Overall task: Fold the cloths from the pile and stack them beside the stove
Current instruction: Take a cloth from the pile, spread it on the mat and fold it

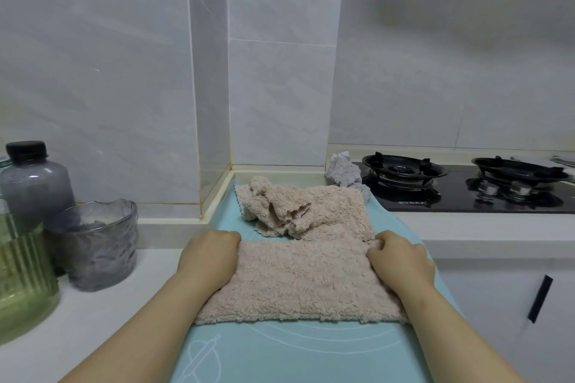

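Probably a home kitchen: a black two-burner gas hob (466,193) at two o'clock, white tiled walls (93,56) at twelve, a pale countertop (93,305) at eight, a cabinet door (497,305) at four.

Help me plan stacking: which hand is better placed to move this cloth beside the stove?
Probably right: the right hand grips the beige cloth on the stove side; the left hand grips its opposite side.

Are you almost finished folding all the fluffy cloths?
Not nearly. Done: no folded stack shows beside the stove yet. In hand: the left hand and right hand grip the far corners of one beige cloth spread on the blue mat. Left: the crumpled beige pile behind it and a crumpled grey cloth next to the stove need folding.
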### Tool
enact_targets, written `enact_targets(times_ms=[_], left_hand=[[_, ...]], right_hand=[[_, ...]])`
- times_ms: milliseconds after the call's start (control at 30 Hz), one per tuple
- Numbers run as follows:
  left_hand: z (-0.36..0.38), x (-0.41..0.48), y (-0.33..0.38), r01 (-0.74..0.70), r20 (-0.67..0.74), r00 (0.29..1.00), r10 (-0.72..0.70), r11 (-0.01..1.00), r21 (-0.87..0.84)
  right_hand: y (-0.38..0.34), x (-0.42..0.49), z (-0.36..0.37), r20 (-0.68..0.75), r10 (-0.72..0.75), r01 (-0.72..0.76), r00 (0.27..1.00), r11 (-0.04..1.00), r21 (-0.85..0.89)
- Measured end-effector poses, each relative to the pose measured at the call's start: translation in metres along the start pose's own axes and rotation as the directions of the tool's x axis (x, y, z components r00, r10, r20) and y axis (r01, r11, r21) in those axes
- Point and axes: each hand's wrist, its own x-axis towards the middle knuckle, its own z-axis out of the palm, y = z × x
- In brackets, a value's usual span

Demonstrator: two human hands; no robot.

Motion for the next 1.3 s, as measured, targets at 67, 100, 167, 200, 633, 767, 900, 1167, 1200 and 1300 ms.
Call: enact_targets(times_ms=[67,100,167,200,633,767,900,1167,1200,1300], left_hand=[[-0.001,0.001,-0.001,-0.013,0.001,1.0,0.013,1.0,-0.014],[-0.002,0.002,-0.002,0.0,0.0,1.0,0.0,0.999,-0.035],[-0.007,0.001,-0.001,0.053,0.025,0.998,-0.051,0.995,-0.088],[-0.01,0.0,-0.002,0.076,0.043,0.997,-0.072,0.99,-0.118],[-0.014,-0.016,0.003,0.12,-0.159,0.975,-0.158,0.967,-0.223],[-0.029,-0.027,0.015,-0.222,-0.361,0.926,0.108,0.931,-0.291],[-0.025,-0.04,0.03,-0.188,0.247,0.919,0.309,0.89,-0.415],[-0.027,-0.041,0.039,-0.221,0.411,0.869,0.277,0.959,-0.179],[-0.027,-0.044,0.039,-0.215,0.377,0.885,0.271,0.959,-0.184],[-0.026,-0.053,0.039,-0.205,0.209,0.947,0.245,0.96,-0.193]], right_hand=[[-0.001,0.0,-0.002,0.028,0.017,-0.015,0.999,0.998,-0.063],[0.0,0.001,-0.002,0.043,0.031,-0.028,0.999,0.997,-0.075],[0.001,0.002,-0.002,0.072,0.05,-0.045,0.996,0.997,-0.07],[0.002,0.003,-0.002,0.075,0.053,-0.048,0.996,0.997,-0.063],[0.002,-0.003,-0.004,-0.034,-0.03,0.038,0.999,0.971,0.237],[0.004,-0.013,-0.013,0.004,-0.014,0.014,1.0,0.99,0.143],[0.0,-0.03,-0.025,0.094,-0.01,0.003,0.995,0.997,0.081],[-0.002,-0.051,-0.04,0.231,0.004,-0.032,0.973,0.993,0.118],[0.0,-0.052,-0.041,0.238,0.01,-0.031,0.971,0.996,0.085],[0.003,-0.054,-0.048,0.256,0.024,-0.044,0.966,0.996,0.074]])
